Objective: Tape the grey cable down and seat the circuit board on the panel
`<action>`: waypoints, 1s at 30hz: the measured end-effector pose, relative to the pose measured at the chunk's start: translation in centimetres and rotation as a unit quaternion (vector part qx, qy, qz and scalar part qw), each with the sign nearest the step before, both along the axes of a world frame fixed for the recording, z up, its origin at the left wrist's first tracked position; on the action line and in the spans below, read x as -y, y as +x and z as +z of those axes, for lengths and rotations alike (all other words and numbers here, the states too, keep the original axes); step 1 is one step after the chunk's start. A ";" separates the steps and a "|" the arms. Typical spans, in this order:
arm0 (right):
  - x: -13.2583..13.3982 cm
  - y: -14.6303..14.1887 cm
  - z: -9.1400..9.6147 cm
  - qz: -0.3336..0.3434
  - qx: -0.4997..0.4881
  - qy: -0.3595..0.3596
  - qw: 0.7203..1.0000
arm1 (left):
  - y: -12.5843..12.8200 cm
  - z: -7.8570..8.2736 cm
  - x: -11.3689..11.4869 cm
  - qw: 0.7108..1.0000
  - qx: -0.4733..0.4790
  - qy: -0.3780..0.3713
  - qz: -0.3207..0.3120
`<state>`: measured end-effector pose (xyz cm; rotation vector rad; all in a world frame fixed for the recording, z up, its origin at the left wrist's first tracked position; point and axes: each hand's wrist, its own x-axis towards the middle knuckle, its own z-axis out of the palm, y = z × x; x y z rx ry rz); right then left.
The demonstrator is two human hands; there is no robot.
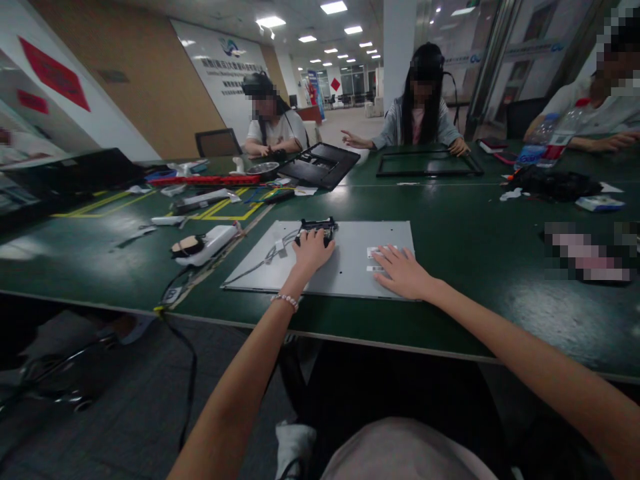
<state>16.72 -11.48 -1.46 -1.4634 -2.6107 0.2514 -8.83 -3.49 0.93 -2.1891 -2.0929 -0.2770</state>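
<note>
A flat grey metal panel lies on the green table in front of me. A small black circuit part sits at the panel's far edge, with thin grey wires running off to its left. My left hand rests on this black part, fingers curled over it. My right hand lies flat on the panel's right side, fingers stretched out over small white labels.
An electric screwdriver with a black cable lies left of the panel. Farther back are a black frame, a black back cover, a red strip and loose parts. Three other people sit at the far side and right.
</note>
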 end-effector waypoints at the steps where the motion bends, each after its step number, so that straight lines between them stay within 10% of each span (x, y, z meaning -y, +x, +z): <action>1: 0.1 -0.1 0.1 -0.002 0.000 0.001 1.000 | 0.0 0.0 -0.3 1.000 0.002 0.001 0.008; 12: 0.4 0.4 -0.2 0.012 -0.010 -0.002 1.000 | -1.0 0.9 0.3 0.998 0.042 -0.038 0.001; 17: 0.8 0.4 -0.1 0.012 -0.006 -0.004 1.000 | -5.0 3.6 0.4 0.999 0.013 0.039 0.026; 20: 1.0 0.3 0.1 0.007 -0.004 -0.006 1.000 | -8.1 4.8 0.4 0.998 -0.036 -0.050 0.020; 30: 1.2 0.2 0.2 0.001 -0.005 0.003 1.000 | -11.5 4.4 0.6 0.994 -0.089 -0.033 0.048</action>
